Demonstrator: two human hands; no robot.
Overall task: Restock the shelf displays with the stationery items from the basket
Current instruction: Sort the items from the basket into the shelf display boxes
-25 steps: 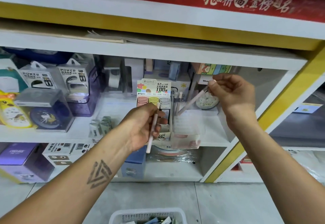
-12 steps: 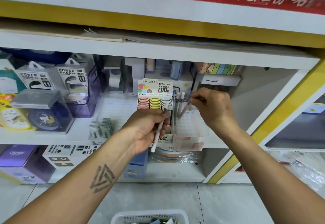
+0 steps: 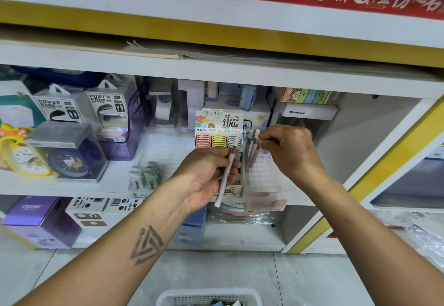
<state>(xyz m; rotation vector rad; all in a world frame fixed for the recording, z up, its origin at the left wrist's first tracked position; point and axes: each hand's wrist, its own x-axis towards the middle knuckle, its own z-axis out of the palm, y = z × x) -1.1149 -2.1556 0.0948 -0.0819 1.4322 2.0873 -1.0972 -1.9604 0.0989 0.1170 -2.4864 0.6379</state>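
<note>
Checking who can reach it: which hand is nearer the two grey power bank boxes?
Left. The left hand, gripping a pale pen, is right of the power bank boxes; the right hand is farther right.

White shelf [image 3: 72, 186]: clocks [image 3: 68, 161], power banks [image 3: 105, 108], lead box [image 3: 219, 135].

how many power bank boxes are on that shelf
2, side by side on the left part of the middle shelf: one power bank box behind the boxed clocks, the other power bank box just right of it against a purple case. More may be hidden behind them.
</note>
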